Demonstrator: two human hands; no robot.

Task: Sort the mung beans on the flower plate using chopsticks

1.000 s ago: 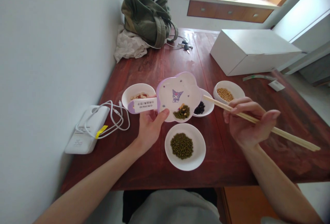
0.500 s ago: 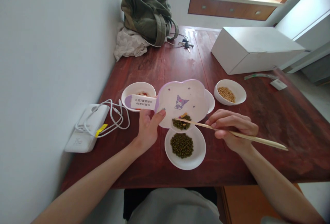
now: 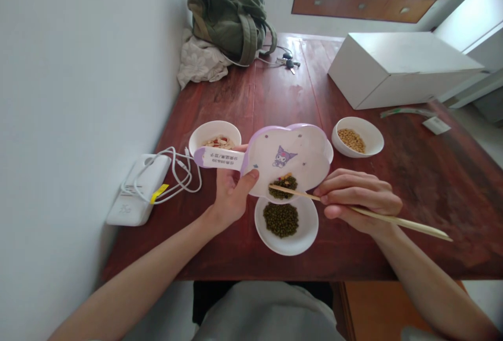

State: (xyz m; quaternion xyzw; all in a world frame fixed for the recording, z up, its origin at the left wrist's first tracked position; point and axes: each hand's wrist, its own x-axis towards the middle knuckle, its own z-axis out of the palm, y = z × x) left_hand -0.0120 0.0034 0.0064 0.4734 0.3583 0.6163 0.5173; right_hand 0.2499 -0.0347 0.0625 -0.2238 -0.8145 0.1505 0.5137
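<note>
My left hand grips the purple-rimmed, cloud-shaped plate near its labelled handle, thumb on top. The plate is tilted towards me, with a small heap of green mung beans and a few yellow and dark bits at its lower edge. Pinched in my right hand is a pair of wooden chopsticks, their tips at that heap. Just below the plate, a white bowl holds more mung beans; the plate overlaps its far rim.
A white bowl with pale and reddish pieces stands left; another bowl with yellow soybeans stands right. The plate mostly hides a further white bowl. Around them are a power bank with cable, a green bag, keys and a white box.
The view has shifted slightly, moving the table and its things a little to the right in the picture. The plate tilts slightly differently and the chopstick tips remain at the bean heap.
</note>
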